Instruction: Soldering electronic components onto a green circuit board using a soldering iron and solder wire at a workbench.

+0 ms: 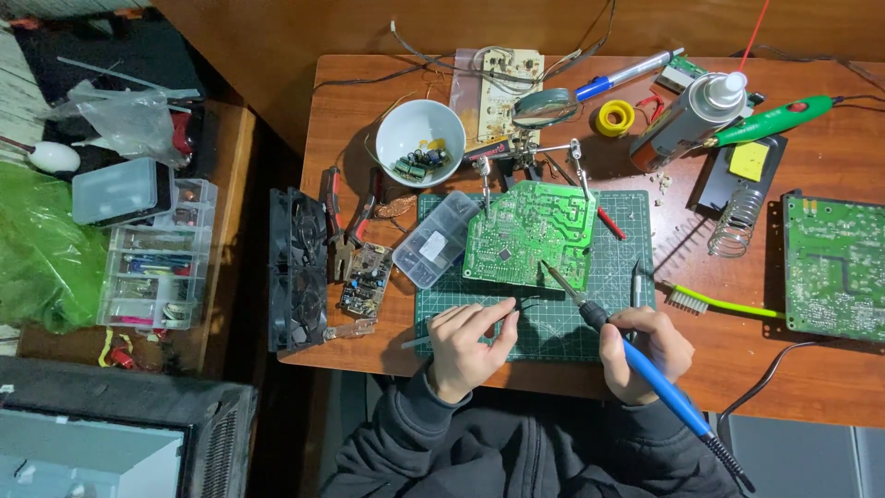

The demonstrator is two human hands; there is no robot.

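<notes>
A green circuit board (530, 233) is clamped tilted in a helping-hands stand (530, 157) over a green cutting mat (616, 277). My right hand (645, 350) grips a blue-handled soldering iron (636, 355); its tip touches the board's lower edge. My left hand (468, 343) pinches a thin wire (524, 309) that runs toward the board, just left of the iron's tip.
A white bowl (420, 143) of small parts, a clear plastic box (435, 240), pliers (343, 235) and a small board (365, 279) lie left of the mat. A spray can (687, 115), yellow tape roll (615, 117), iron stand (737, 198), green brush (714, 300) and second green board (834, 266) lie right.
</notes>
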